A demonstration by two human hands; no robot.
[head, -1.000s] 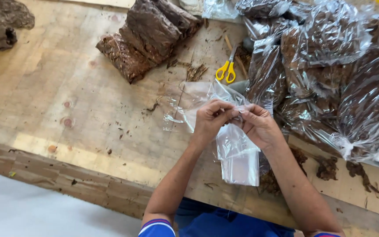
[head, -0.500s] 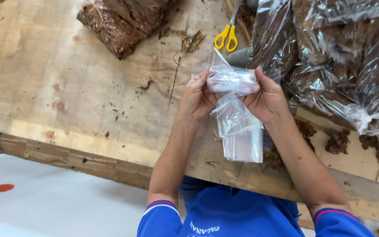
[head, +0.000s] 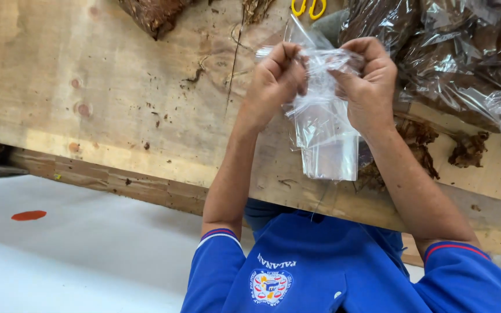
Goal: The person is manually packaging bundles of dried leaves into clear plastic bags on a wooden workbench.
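Left hand [head: 276, 81] and right hand [head: 366, 81] pinch the clear plastic bag's [head: 327, 136] top (2 grips, equally near); it hangs lengthwise toward the worktop's [head: 88, 104] near edge.

Clear, empty plastic bag [head: 327, 133], crumpled at top, hanging upright above wooden table edge.

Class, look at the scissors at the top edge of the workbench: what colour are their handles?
Yellow. The scissors handles show in the head view, above the hands.

yellow scissors [head: 308, 7] cut off above
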